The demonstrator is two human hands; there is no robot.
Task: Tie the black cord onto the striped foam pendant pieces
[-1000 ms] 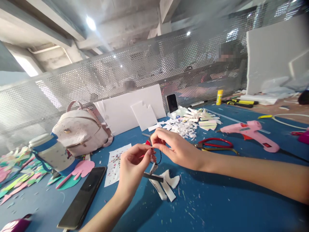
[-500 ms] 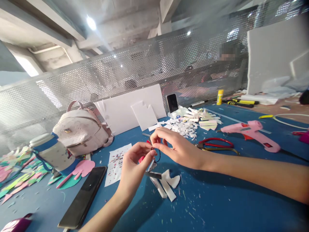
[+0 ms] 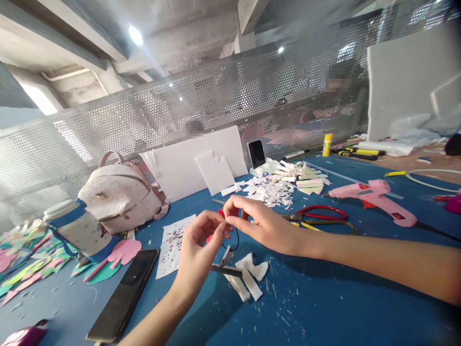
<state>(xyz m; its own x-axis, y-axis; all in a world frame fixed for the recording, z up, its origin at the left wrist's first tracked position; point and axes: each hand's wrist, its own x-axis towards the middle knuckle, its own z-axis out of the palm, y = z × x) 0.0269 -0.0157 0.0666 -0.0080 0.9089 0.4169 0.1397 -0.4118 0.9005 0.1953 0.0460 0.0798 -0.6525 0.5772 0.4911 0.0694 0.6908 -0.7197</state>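
My left hand point(image 3: 196, 247) and my right hand point(image 3: 264, 226) meet above the table, fingertips pinched together on a thin black cord point(image 3: 237, 240). The cord hangs in a loop below the fingers. Small red parts point(image 3: 221, 213) show between and behind the fingers; their kind is hidden. Just below the left hand is a dark flat strip point(image 3: 226, 270), and I cannot tell whether it hangs from the hand or lies apart. White foam-like offcuts point(image 3: 252, 283) lie on the table underneath.
On the blue table point(image 3: 324, 298) are red-handled scissors point(image 3: 322, 211), a pink glue gun point(image 3: 374, 197), white scraps point(image 3: 273, 190) and a glue stick point(image 3: 327, 145). Leftward lie a black phone point(image 3: 124, 295), a speckled paper sheet point(image 3: 175, 245), a tumbler point(image 3: 77, 230) and a backpack point(image 3: 122, 192).
Both hands stay together with slight finger shifts. The cord loop hangs a little lower and the dark strip has shifted slightly down and left. More of the scissors shows.
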